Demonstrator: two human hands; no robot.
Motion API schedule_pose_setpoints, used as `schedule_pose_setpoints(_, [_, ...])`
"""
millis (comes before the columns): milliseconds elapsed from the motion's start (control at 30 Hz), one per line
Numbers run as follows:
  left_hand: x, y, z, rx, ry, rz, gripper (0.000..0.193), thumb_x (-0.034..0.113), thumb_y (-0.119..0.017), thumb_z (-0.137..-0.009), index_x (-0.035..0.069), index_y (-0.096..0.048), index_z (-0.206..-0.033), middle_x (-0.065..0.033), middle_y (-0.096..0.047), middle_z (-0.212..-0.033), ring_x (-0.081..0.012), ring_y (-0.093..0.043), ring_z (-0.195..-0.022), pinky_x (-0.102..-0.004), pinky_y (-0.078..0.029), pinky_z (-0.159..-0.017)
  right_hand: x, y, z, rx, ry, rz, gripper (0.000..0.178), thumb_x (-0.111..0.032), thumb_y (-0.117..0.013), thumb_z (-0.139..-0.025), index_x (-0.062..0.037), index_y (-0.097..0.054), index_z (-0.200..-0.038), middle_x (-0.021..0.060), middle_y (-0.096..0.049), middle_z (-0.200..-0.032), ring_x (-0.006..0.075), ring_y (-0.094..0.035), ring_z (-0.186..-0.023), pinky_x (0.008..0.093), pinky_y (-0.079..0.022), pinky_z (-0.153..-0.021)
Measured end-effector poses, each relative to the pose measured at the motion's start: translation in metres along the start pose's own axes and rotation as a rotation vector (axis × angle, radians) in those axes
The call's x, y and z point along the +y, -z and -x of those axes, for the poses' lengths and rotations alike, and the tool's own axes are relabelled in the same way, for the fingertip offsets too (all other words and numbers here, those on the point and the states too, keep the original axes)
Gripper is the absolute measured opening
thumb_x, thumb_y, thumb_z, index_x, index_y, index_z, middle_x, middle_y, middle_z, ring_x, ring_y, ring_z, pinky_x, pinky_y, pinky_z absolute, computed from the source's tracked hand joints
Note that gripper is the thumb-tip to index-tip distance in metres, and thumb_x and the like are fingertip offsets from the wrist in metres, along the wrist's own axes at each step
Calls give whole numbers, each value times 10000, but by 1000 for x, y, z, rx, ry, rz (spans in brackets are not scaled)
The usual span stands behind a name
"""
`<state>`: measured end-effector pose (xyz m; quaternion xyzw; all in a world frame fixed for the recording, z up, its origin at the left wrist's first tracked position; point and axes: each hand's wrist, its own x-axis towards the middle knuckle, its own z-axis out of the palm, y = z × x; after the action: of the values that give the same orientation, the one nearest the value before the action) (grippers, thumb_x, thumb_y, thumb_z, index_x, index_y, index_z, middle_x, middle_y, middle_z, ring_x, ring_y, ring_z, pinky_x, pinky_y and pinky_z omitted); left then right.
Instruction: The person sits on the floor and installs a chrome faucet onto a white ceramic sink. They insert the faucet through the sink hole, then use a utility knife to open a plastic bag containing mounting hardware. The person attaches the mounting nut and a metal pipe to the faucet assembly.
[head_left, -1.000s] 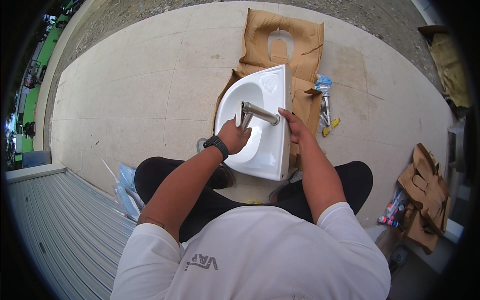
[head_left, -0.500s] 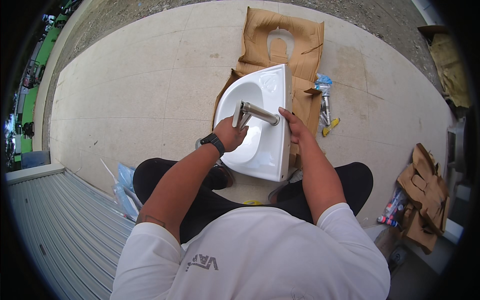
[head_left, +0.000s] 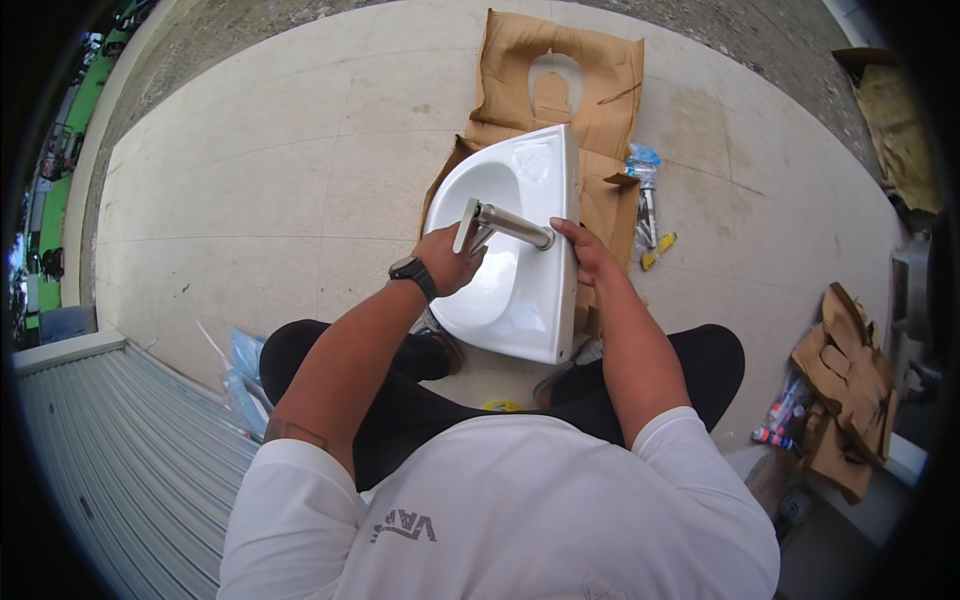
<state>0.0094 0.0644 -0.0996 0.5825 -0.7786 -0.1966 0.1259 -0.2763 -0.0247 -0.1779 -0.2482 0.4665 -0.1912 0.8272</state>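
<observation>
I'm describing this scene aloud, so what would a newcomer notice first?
First, the glossy white washbasin near the centre, with a metal faucet rising from it. The left hand is at the faucet, the right hand on the washbasin's straight edge. Beyond lies brown cardboard.

There are two bare hands (head_left: 450, 262) (head_left: 592, 256), one glossy white curved washbasin (head_left: 500, 310), one cylindrical silvery metal faucet (head_left: 518, 227), one black wristwatch (head_left: 413, 274), two white short sleeves (head_left: 295, 505) (head_left: 682, 445), two black trouser legs (head_left: 300, 360) (head_left: 712, 365) and one ribbed grey panel (head_left: 140, 455).
</observation>
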Motion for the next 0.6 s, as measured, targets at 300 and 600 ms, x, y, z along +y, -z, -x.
schedule_pose_setpoints(300, [-5,7,-8,16,-64,16,415,196,-701,-935,27,-513,-1264,-205,-678,-881,-408,-682,-735,-499,-590,-634,-1,2,0,-14,-5,-39,852,-441,-829,-823,78,-499,-1412,216,-685,-1200,300,-716,-1030,437,-591,-940])
schedule_pose_setpoints(600, [-14,12,-16,-54,-42,12,294,192,-710,-926,32,-596,-1145,-199,-684,-876,-386,-690,-764,-483,-590,-665,-1,5,-3,-3,-27,-18,723,-430,-809,-847,25,-573,-1356,173,-716,-1162,262,-727,-999,422,-599,-927])
